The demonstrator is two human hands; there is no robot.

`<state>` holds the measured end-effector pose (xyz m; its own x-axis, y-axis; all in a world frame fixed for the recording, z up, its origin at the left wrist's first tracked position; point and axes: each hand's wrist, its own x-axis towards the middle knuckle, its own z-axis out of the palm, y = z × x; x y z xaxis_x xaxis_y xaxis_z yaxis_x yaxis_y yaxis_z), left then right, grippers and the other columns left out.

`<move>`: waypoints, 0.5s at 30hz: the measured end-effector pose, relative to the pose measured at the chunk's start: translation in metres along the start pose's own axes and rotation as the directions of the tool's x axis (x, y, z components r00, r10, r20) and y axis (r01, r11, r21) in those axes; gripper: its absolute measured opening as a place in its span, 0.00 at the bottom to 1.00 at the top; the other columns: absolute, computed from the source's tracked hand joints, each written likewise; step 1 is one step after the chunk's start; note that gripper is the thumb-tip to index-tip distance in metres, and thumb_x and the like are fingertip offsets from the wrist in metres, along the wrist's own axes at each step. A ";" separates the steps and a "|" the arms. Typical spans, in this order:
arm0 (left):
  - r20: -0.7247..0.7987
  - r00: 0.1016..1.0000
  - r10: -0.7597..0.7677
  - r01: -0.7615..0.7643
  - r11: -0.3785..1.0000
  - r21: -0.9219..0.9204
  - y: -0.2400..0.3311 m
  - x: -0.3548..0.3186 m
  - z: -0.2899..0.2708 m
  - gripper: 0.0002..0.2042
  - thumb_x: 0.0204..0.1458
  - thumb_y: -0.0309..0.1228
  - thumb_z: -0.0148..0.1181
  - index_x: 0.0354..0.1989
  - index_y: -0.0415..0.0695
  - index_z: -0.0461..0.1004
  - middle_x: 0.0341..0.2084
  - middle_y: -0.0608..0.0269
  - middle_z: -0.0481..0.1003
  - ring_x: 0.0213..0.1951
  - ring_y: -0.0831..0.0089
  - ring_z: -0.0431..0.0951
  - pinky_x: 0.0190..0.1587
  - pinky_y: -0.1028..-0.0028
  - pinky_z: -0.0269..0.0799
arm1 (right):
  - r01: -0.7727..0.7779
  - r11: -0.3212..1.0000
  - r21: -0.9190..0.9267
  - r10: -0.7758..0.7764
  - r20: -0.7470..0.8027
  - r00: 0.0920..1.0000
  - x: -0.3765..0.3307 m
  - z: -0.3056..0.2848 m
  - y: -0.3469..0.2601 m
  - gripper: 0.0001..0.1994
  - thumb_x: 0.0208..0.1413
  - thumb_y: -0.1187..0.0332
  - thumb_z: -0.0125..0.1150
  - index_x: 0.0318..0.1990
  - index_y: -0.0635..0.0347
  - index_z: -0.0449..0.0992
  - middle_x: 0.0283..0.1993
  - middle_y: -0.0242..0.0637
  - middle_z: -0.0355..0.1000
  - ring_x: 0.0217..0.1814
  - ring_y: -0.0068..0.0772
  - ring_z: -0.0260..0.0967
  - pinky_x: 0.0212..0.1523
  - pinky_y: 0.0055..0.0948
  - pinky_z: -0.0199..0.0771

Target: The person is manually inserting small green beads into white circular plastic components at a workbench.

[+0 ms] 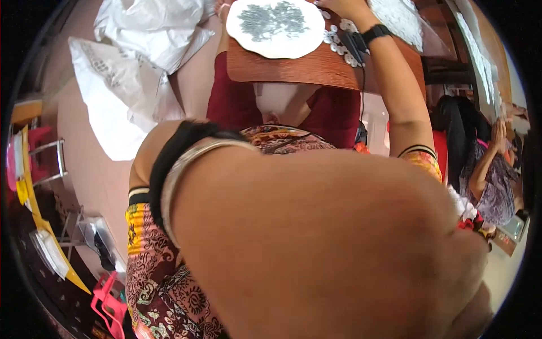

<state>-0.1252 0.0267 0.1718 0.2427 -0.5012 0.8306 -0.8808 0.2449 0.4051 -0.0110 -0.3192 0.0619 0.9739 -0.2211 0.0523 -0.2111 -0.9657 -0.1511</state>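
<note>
My left hand (350, 243) is raised very near the camera and fills the lower middle of the view. A silver bangle and a black band circle its wrist. Its fingers are blurred and mostly out of sight, so what they hold, if anything, is hidden. My right hand (345, 8), below a black wristwatch, rests by the top edge of the view, its fingertips partly cut off. Near it lie small round whitish discs (333, 38) and a black tool with a cord (353, 47). Left of these sits a white wavy-edged board (275, 48) with a dark tree-like print.
The low brown wooden table (288, 70) stands over my legs. White plastic bags (113, 90) lie on the floor at left. A clear bag of white pieces (398, 22) is at the table's far right. Another person (488, 175) sits at right; a pink stool (107, 305) is lower left.
</note>
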 end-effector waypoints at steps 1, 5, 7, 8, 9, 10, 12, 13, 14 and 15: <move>-0.013 1.000 0.004 -0.004 1.000 0.002 0.005 -0.008 -0.008 0.11 0.35 0.30 0.60 0.30 0.50 0.79 0.26 0.69 0.73 0.23 0.74 0.71 0.20 0.76 0.62 | 0.000 1.000 0.029 -0.001 0.020 1.000 -0.004 -0.008 -0.014 0.11 0.46 0.60 0.61 0.32 0.58 0.81 0.27 0.43 0.76 0.30 0.43 0.74 0.34 0.36 0.72; -0.089 0.994 0.058 -0.058 0.998 0.004 0.011 -0.017 -0.021 0.13 0.32 0.29 0.60 0.32 0.51 0.80 0.26 0.71 0.73 0.23 0.76 0.71 0.21 0.77 0.62 | -0.009 1.000 -0.002 0.009 0.005 1.000 0.014 0.011 -0.011 0.13 0.43 0.58 0.62 0.29 0.60 0.80 0.30 0.47 0.75 0.34 0.46 0.74 0.37 0.39 0.72; -0.123 0.990 0.071 -0.068 0.997 0.026 0.025 -0.019 -0.020 0.14 0.31 0.28 0.60 0.33 0.52 0.80 0.26 0.72 0.73 0.24 0.76 0.71 0.21 0.78 0.62 | -0.004 0.998 0.061 0.002 0.034 0.999 0.020 0.011 -0.013 0.12 0.43 0.59 0.63 0.30 0.59 0.80 0.30 0.47 0.75 0.35 0.46 0.74 0.37 0.40 0.72; -0.141 0.987 0.077 -0.072 0.996 0.042 0.021 -0.025 -0.019 0.15 0.31 0.28 0.60 0.33 0.52 0.80 0.26 0.72 0.73 0.24 0.77 0.71 0.21 0.78 0.63 | 0.007 1.000 0.022 -0.007 0.007 1.000 0.024 0.018 -0.012 0.12 0.44 0.60 0.63 0.31 0.59 0.80 0.31 0.48 0.75 0.35 0.46 0.74 0.38 0.41 0.72; -0.158 0.983 0.095 -0.088 0.995 0.048 0.018 -0.022 -0.017 0.16 0.30 0.28 0.60 0.33 0.52 0.80 0.26 0.73 0.73 0.24 0.77 0.71 0.21 0.78 0.63 | -0.022 1.000 0.002 0.022 -0.007 1.000 0.023 0.017 -0.011 0.12 0.44 0.61 0.62 0.31 0.59 0.80 0.31 0.48 0.75 0.36 0.47 0.74 0.38 0.40 0.72; -0.157 0.982 0.109 -0.105 0.994 0.035 0.010 -0.020 -0.020 0.16 0.30 0.28 0.60 0.33 0.52 0.80 0.26 0.73 0.73 0.24 0.77 0.71 0.21 0.78 0.63 | -0.047 0.999 -0.014 0.046 -0.022 0.999 0.021 0.015 -0.009 0.12 0.44 0.61 0.62 0.32 0.60 0.80 0.32 0.49 0.75 0.36 0.47 0.74 0.39 0.40 0.72; 0.102 0.993 -0.064 0.071 0.995 -0.063 -0.023 0.001 -0.039 0.15 0.42 0.29 0.51 0.40 0.44 0.75 0.28 0.65 0.73 0.25 0.77 0.70 0.26 0.78 0.64 | -0.034 0.999 0.009 0.035 -0.057 0.998 0.019 0.021 0.002 0.11 0.44 0.63 0.61 0.30 0.61 0.79 0.31 0.49 0.75 0.35 0.48 0.74 0.37 0.41 0.72; 0.236 0.961 -0.146 0.169 0.982 -0.082 -0.041 0.013 -0.047 0.15 0.48 0.30 0.47 0.43 0.40 0.73 0.29 0.61 0.73 0.26 0.78 0.69 0.28 0.78 0.64 | 0.014 0.998 0.069 -0.007 -0.101 0.995 0.019 0.024 0.010 0.10 0.45 0.63 0.61 0.29 0.61 0.78 0.30 0.49 0.75 0.34 0.49 0.73 0.37 0.41 0.72; 0.378 0.908 -0.180 0.250 0.957 -0.145 -0.071 0.023 -0.036 0.16 0.54 0.30 0.42 0.46 0.36 0.70 0.30 0.57 0.73 0.27 0.78 0.68 0.31 0.78 0.65 | 0.008 0.995 0.098 0.006 -0.147 0.989 0.007 0.021 0.038 0.10 0.46 0.63 0.60 0.27 0.61 0.78 0.29 0.49 0.75 0.33 0.49 0.73 0.36 0.41 0.71; 0.137 0.836 -0.530 0.538 0.748 -0.389 -0.084 0.005 -0.017 0.16 0.51 0.21 0.43 0.46 0.38 0.73 0.30 0.62 0.75 0.27 0.79 0.67 0.29 0.81 0.62 | 0.066 0.987 0.144 -0.046 -0.133 0.990 0.009 0.010 0.002 0.09 0.47 0.65 0.60 0.26 0.62 0.76 0.28 0.48 0.74 0.31 0.50 0.72 0.34 0.41 0.70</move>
<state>-0.0433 0.0179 0.1489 0.6144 -0.6633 0.4274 -0.3699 0.2363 0.8985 -0.0020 -0.3220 0.0522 0.9627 -0.1923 0.1904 -0.1326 -0.9485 -0.2876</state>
